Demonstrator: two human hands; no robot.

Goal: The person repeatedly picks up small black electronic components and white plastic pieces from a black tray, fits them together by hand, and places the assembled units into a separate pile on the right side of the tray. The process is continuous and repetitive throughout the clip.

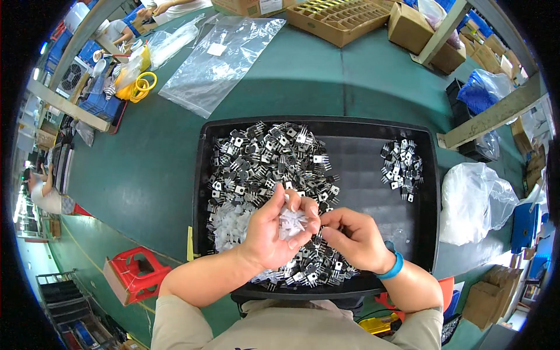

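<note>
My left hand [263, 234] is cupped, palm up, with its fingers curled around a heap of small white plastic pieces [293, 223]. Thumb and forefinger of my right hand [360, 240] are pinched together close to the left fingertips; what they hold, if anything, is too small to make out. Both hands are over a black tray [318, 120]. A large pile of black three-legged transistors [271, 154] with metal tabs fills its left and middle. More white pieces [228, 227] lie heaped beside my left wrist. A smaller transistor group [402, 169] lies at the tray's right.
The tray rests on a green table [146, 169]. Farther back are a clear plastic bag [227, 64] and a divided cardboard box [338, 20]. White plastic bags [475, 201] lie right of the tray, near a metal post [490, 119]. A red stool [137, 274] stands at the lower left.
</note>
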